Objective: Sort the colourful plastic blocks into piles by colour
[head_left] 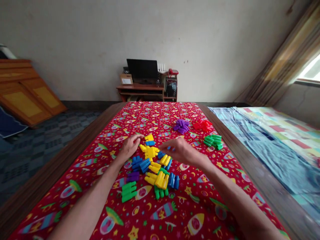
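Observation:
My left hand [131, 146] is beside a yellow block [149, 137] with a blue block [150, 143] just below it; its fingers are bent, a little apart, and seem to hold nothing. My right hand [179, 149] hovers right of the pile, fingers closed, with small blue bits showing among them that look like a blue block. Between and below the hands lies a loose pile of plastic finger-shaped blocks: a yellow block [150, 152], blue blocks [137, 163], a purple block [133, 176], a green block [129, 191] and more yellow blocks [162, 180].
Sorted heaps of purple blocks [181, 126], red blocks [203, 125] and green blocks [213, 141] sit at the right rear of the red patterned cloth [162, 113]. Beyond stands a desk with a monitor [142, 69]. A bed [275, 143] is to the right, a wooden cabinet [27, 93] to the left.

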Demonstrator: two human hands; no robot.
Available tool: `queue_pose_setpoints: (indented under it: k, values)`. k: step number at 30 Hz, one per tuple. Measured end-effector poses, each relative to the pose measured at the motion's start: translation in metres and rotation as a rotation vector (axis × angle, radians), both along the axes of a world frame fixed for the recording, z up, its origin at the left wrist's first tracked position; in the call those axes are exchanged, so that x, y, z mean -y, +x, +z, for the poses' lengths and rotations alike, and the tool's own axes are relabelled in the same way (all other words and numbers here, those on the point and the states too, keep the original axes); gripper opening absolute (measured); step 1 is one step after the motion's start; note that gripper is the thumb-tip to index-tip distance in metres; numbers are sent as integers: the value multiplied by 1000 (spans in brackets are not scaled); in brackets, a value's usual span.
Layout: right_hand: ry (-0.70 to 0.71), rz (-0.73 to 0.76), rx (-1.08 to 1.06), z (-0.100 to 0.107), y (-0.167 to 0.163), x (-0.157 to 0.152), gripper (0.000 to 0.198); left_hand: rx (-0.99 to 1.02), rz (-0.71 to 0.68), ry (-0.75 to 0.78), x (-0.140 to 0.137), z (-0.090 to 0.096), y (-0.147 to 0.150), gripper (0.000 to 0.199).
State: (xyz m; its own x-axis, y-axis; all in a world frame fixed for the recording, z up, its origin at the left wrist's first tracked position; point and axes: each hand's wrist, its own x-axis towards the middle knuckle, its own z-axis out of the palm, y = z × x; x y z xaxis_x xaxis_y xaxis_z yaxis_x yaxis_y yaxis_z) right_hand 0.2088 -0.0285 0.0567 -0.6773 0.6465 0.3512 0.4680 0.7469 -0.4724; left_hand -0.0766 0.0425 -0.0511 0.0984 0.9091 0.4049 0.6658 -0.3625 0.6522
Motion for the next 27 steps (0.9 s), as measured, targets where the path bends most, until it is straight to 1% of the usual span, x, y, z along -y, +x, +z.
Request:
queue_pose_setpoints:
  k: [1, 2, 3, 4, 5, 7, 9, 10, 13, 15, 17, 19, 21, 22, 24, 25, 27]
  values:
    - [-17, 161, 64, -6, -17, 12, 20, -33, -4, 17, 1, 2, 1, 35]
    - [7, 279, 141, -13, -31, 23, 18, -57, -7, 37, 2, 3, 1, 34]
    - [50, 344, 212, -20, -40, 34, 16, -75, -13, 55, 2, 4, 1, 34]
    - [107, 358, 275, -26, -46, 44, 15, -89, -21, 72, 2, 5, 1, 33]
    - [167, 327, 327, -31, -49, 52, 15, -98, -31, 87, 2, 5, 1, 33]
    - [256, 208, 395, -41, -51, 66, 13, -108, -52, 108, 2, 6, 2, 32]
    - [292, 125, 425, -48, -53, 72, 13, -116, -68, 118, 2, 6, 2, 32]
    - [291, 119, 428, -51, -54, 72, 14, -118, -72, 122, 2, 6, 2, 32]
    - [241, 120, 358, -52, -56, 58, 17, -124, -79, 127, 1, 5, 2, 31]
    - [178, 100, 247, -43, -51, 43, 19, -126, -83, 131, 0, 4, 2, 31]
    - [85, 52, 155, -28, -39, 30, 20, -126, -86, 137, -1, 4, 1, 31]
    - [-26, -17, 172, -13, -24, 22, 18, -126, -89, 142, -1, 4, 1, 31]
    - [-100, -95, 310, -2, -11, 21, 15, -125, -91, 144, -1, 4, 1, 30]
    - [-112, -117, 398, -1, -7, 22, 14, -124, -91, 145, -1, 5, 1, 30]
    - [-110, -118, 523, -5, -2, 28, 12, -124, -93, 146, 0, 6, 2, 30]
    - [-107, -98, 542, -10, -1, 31, 14, -124, -94, 146, 0, 6, 2, 30]
    - [-104, -34, 492, -24, -2, 39, 22, -127, -97, 147, 0, 6, 2, 29]
